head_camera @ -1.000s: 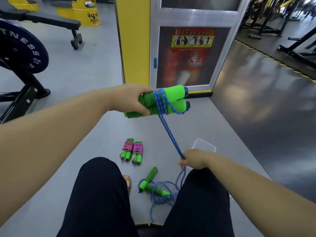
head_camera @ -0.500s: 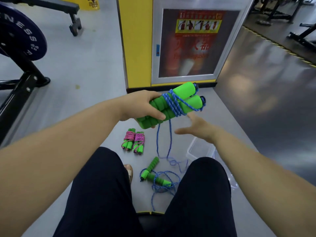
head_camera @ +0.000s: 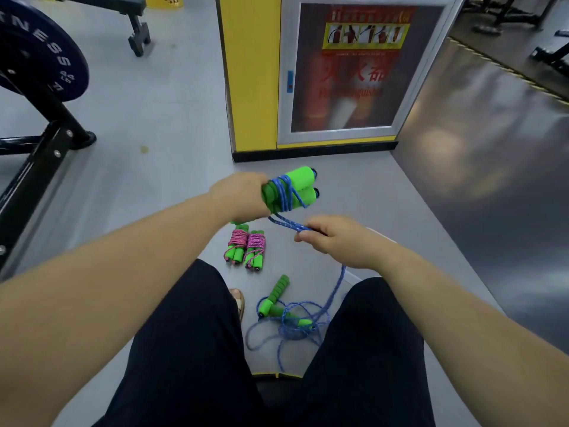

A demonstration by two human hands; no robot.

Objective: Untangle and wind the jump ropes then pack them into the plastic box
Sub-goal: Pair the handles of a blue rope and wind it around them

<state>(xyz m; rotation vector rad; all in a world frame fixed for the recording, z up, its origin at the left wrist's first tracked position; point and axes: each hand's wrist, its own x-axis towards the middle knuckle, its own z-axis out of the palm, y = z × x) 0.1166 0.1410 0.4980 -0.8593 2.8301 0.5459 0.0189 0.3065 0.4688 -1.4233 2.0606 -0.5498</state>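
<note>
Gripping green handles (head_camera: pixel 300 186) in left hand (head_camera: pixel 243 195), pinching their part-wound blue cord (head_camera: pixel 284 220) with right hand (head_camera: pixel 335 238), above two finished pink ropes (head_camera: pixel 246 245); nearer than those, another tangled rope (head_camera: pixel 286 317); packing all left.

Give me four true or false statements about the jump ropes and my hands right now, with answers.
1. The left hand grips two green handles wrapped in blue rope. True.
2. The right hand holds nothing. False: it pinches the blue rope.
3. Two pink-wound ropes lie on the floor. True.
4. Every rope on the floor is neatly wound. False: a tangled blue rope lies loose between the legs.
</note>
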